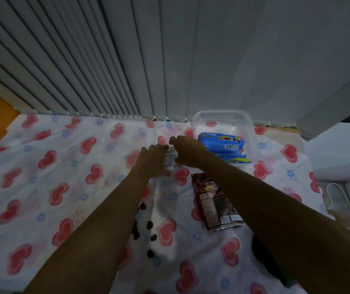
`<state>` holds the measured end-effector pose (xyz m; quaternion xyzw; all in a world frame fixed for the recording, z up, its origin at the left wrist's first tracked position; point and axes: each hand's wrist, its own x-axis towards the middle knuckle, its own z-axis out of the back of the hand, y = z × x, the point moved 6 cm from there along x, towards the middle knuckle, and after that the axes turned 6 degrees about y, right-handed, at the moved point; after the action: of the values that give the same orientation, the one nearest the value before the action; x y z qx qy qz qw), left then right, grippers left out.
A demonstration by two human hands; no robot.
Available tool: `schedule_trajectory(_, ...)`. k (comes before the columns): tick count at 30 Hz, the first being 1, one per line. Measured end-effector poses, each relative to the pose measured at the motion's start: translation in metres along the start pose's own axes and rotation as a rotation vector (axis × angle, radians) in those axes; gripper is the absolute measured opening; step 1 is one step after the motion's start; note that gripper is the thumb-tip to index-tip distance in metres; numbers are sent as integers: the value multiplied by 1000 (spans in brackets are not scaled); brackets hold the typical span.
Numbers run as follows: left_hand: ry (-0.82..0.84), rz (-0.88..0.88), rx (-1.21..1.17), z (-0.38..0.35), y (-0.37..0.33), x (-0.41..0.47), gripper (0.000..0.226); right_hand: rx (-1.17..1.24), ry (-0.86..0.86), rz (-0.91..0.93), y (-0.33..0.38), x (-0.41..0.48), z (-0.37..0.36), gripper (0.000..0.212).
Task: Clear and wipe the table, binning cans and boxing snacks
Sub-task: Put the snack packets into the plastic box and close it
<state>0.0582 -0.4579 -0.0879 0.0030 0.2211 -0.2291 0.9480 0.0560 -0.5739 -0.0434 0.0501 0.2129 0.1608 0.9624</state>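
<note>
A pale silvery can (170,158) stands on the heart-print tablecloth (59,166), mostly hidden between my two hands and blurred. My left hand (155,161) wraps it from the left, fingers over its top and thumb below. My right hand (187,152) presses on it from the right. Blue snack packs (221,144) lie just right of my right hand, partly in front of a clear plastic box (222,119). A brown snack pack (214,205) lies flat under my right forearm's left side. Several dark crumbs (148,227) are scattered beside my left forearm.
Grey vertical blinds (127,71) hang along the table's far edge. A clear lid (127,128) lies flat at the back centre. A dark cloth (263,257) shows under my right arm. A white cord (335,194) hangs off the right edge.
</note>
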Motion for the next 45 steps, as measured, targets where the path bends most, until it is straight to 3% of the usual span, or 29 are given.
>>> schedule_trajectory(5,11,-55,-38,-17,-4,4,94,-91,54,-48,-5,17,-31,54)
schedule_trajectory(8,-67,-30,-44,-17,-2,2,82,-127,76,-51,-7,26,-36,54)
schedule_trajectory(13,-35,-28,-225,-16,14,-11,82,-132,62,-81,-4,43,-36,45)
schedule_trajectory(19,-37,-38,-346,7,16,-23,92,-90,-16,-75,-3,38,-8,51)
schedule_trajectory(23,-46,6,-255,41,19,-22,80,-117,-74,-71,-7,27,33,68)
schedule_trajectory(26,-113,1,-214,77,14,-19,72,-105,-149,-85,-18,14,69,65)
schedule_trajectory(32,-208,-73,-187,131,-33,9,71,-94,-240,-176,-83,-25,113,60)
schedule_trajectory(39,-169,-160,-61,115,-134,69,75,-94,-145,-279,-191,-64,80,59)
schedule_trajectory(45,-221,4,29,93,-161,115,64,99,-122,-200,-224,-48,36,57)
